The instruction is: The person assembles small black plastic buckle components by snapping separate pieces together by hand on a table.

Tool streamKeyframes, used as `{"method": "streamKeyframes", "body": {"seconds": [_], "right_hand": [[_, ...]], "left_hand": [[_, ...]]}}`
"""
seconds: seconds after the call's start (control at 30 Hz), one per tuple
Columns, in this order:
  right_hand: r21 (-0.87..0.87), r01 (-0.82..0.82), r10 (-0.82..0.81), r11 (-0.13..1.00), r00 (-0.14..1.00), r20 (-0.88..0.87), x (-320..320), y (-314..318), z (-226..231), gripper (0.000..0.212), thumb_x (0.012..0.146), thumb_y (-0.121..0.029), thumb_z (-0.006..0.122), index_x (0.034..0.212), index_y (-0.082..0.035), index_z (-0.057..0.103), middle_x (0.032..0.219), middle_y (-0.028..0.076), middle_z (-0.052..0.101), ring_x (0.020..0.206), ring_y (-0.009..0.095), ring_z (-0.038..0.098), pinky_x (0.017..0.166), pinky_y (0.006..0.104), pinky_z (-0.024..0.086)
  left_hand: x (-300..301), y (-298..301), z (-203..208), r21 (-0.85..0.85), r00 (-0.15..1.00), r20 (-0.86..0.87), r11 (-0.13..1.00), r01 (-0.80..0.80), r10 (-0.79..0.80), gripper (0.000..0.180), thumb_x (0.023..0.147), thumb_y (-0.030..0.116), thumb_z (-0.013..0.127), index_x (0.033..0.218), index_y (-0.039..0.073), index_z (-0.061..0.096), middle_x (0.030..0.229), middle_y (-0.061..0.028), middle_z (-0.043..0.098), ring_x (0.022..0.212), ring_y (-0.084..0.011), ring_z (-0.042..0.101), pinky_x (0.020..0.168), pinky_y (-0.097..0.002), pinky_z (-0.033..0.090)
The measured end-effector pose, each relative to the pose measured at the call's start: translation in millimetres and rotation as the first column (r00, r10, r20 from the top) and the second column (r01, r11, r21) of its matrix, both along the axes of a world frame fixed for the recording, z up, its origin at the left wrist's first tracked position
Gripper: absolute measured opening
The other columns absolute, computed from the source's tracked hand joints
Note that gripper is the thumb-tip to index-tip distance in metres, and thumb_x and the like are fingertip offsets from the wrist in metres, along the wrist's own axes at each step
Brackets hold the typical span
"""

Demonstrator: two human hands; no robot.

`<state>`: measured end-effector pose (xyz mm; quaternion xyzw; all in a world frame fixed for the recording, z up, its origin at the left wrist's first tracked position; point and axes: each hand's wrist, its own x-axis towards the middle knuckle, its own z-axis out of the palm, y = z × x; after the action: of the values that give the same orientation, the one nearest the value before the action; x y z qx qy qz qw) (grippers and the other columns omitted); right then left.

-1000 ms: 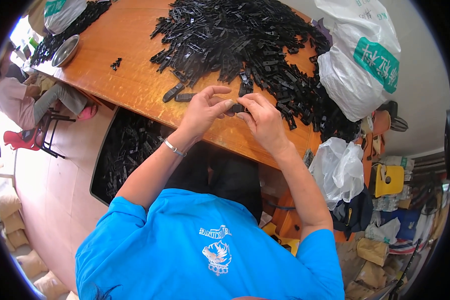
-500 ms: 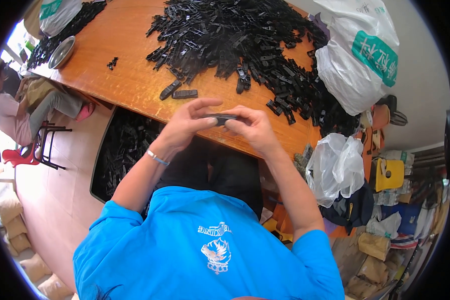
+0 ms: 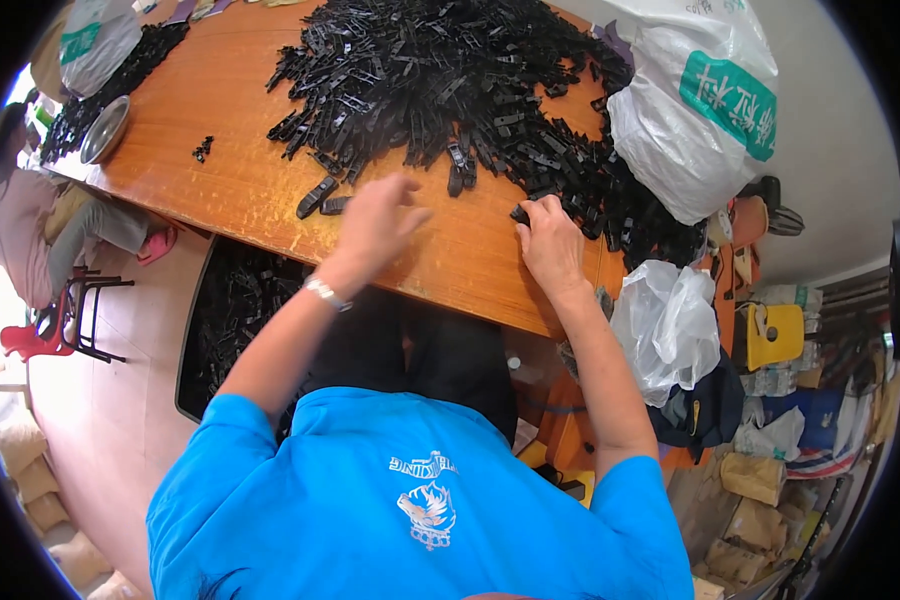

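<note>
A large heap of black plastic clip-like pieces point(image 3: 400, 80) covers the far part of the wooden table point(image 3: 240, 170). My left hand point(image 3: 375, 225) hovers over the near edge, slightly blurred, its fingers apart and nothing seen in them. Beside it lie a black plastic clip point(image 3: 317, 198) and a second one point(image 3: 335, 206), which the hand partly covers. At the right side of the heap, my right hand point(image 3: 553, 245) has thumb and fingers closed on a small black plastic piece point(image 3: 519, 214), mostly hidden by the fingertips. Another black clip point(image 3: 457, 170) lies between the hands, at the heap's near edge.
A white sack point(image 3: 690, 110) stands right of the heap, above a clear plastic bag point(image 3: 665, 330). Under the table's left side sits a dark bin point(image 3: 230, 330) of black pieces. A metal bowl point(image 3: 105, 130) rests far left, near a seated person point(image 3: 45, 220).
My hands have parted from the black piece they held together. The left has opened; the right has moved right to the heap's edge. The view has shifted a little.
</note>
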<state>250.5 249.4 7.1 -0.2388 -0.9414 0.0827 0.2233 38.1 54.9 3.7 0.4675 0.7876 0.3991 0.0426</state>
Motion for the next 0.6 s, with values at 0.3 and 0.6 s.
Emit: {"method": "streamKeyframes", "body": {"seconds": [0.3, 0.6], "right_hand": [[-0.011, 0.087, -0.081, 0.996, 0.962, 0.261, -19.1, -6.1, -3.5, 0.026, 0.092, -0.024, 0.079, 0.103, -0.002, 0.069, 0.105, 0.019, 0.072, 0.09, 0.041, 0.076, 0.081, 0.0491, 0.061], [-0.021, -0.253, 0.254, 0.967, 0.966, 0.056, 9.9, -15.1, 6.2, 0.037, 0.086, 0.0, 0.071, 0.122, -0.008, 0.074, 0.129, 0.014, 0.065, 0.121, 0.035, 0.063, 0.094, 0.0471, 0.057]], "left_hand": [[17.5, 87.2, -21.7, -0.095, 0.974, -0.15, 0.978, -0.186, 0.17, 0.037, 0.087, 0.031, 0.084, 0.111, 0.005, 0.072, 0.111, -0.013, 0.07, 0.112, -0.0328, 0.064, 0.095, -0.0457, 0.055], [-5.2, 32.2, -22.7, -0.034, 0.98, -0.19, 0.997, -0.072, 0.064, 0.025, 0.088, 0.015, 0.081, 0.108, 0.005, 0.07, 0.103, -0.012, 0.074, 0.096, -0.0375, 0.069, 0.085, -0.0448, 0.056]]}}
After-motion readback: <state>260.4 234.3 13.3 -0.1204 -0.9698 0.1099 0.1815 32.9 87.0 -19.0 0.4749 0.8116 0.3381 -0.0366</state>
